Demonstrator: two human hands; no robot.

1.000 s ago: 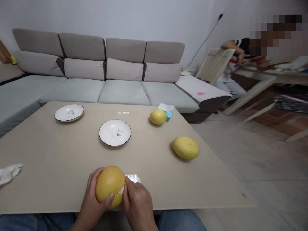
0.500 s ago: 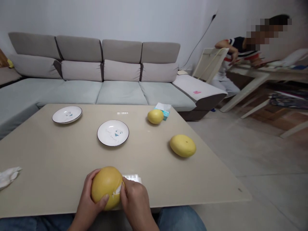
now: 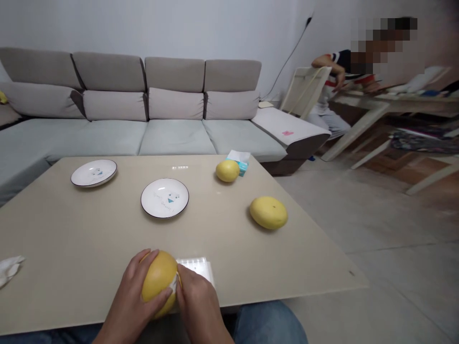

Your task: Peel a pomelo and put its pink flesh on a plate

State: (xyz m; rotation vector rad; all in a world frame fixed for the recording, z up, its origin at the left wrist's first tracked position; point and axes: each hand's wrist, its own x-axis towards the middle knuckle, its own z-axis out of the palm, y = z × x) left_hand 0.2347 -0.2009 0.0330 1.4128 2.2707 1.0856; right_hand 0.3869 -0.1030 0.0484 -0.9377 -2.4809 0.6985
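Observation:
At the table's near edge, a yellow pomelo sits in my hands, its rind torn open on the right side with white pith showing. My left hand is wrapped round its left side, fingers over the top and thumb across the front. On the right, my right hand is closed with thumb and fingers pinching the rind beside the tear. The fingertips there are partly hidden. Just behind my right hand lies a flat, clear-and-white plastic object, partly covered by the hand.
Two white plates lie on the beige table. Two whole pomelos rest at the right, the farther against a tissue box. Crumpled tissue lies far left. Behind are a grey sofa and a seated person.
My left hand has shifted further over the pomelo's top and front. The pomelo has turned slightly, so less white pith shows. The view has swung a little to the right.

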